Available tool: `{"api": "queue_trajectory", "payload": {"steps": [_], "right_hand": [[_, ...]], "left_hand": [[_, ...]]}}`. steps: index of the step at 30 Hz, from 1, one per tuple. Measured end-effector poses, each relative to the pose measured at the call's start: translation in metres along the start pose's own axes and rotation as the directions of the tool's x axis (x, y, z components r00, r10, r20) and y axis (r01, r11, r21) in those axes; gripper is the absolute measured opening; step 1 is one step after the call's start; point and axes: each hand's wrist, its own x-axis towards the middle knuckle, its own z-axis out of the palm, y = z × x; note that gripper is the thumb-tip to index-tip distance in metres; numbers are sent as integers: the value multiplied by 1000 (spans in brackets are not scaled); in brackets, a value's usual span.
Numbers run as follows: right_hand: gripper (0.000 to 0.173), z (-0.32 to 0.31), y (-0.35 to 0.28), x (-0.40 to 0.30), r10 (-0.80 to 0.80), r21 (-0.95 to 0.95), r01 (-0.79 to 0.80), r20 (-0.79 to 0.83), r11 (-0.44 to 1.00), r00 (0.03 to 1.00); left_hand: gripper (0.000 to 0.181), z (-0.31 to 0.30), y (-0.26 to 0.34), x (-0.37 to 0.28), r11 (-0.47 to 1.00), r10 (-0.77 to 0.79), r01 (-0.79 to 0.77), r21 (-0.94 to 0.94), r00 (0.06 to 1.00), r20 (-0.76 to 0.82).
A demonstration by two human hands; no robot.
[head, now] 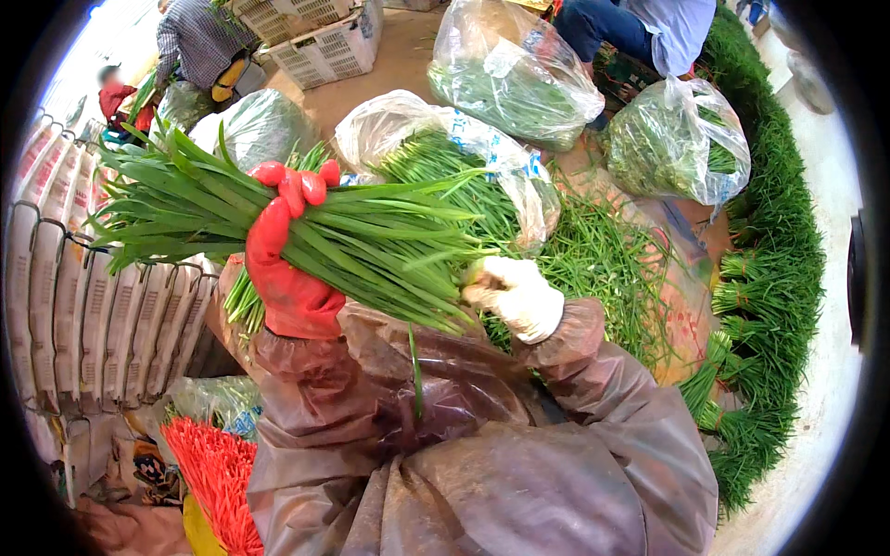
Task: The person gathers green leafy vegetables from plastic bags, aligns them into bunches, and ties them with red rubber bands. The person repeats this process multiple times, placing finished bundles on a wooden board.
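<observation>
In a red rubber glove, my left hand (288,257) is wrapped around a thick bundle of Chinese chives (389,236). The bundle lies crosswise in front of me, leaf tips to the left and cut stem ends to the right. My right hand (514,295), in a soiled white glove, is at the stem ends with its fingers curled; whether it grips any stems cannot be made out. Just beyond, an open plastic bag (396,115) holds more loose chives (445,163). A single leaf (415,368) hangs against my brown waterproof smock (514,479).
Loose chive scraps (591,264) spread on the ground at right, beside a long row of tied bunches (765,292). Filled plastic bags (514,97) and crates (327,52) stand ahead. Red ties (215,472) lie at lower left. Two people (201,42) (626,31) sit farther off.
</observation>
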Motion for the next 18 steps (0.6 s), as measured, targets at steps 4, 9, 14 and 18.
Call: {"api": "queue_trajectory", "payload": {"steps": [4,9,14,18], "right_hand": [[12,-41,33,-30,94,-15,-98,-147,995,985],[40,-98,90,-81,308,-695,-272,-76,666,948],[55,-16,-13,-31,-25,-94,2,-248,996,968],[26,-11,-7,4,-435,-442,346,-115,828,893]], "left_hand": [[30,-10,12,-1,999,36,-37,-7,997,-65],[29,-10,20,10,993,118,-116,20,986,-121],[28,6,12,13,997,67,-65,31,995,-78],[31,22,12,21,998,28,-24,56,998,-58]]}}
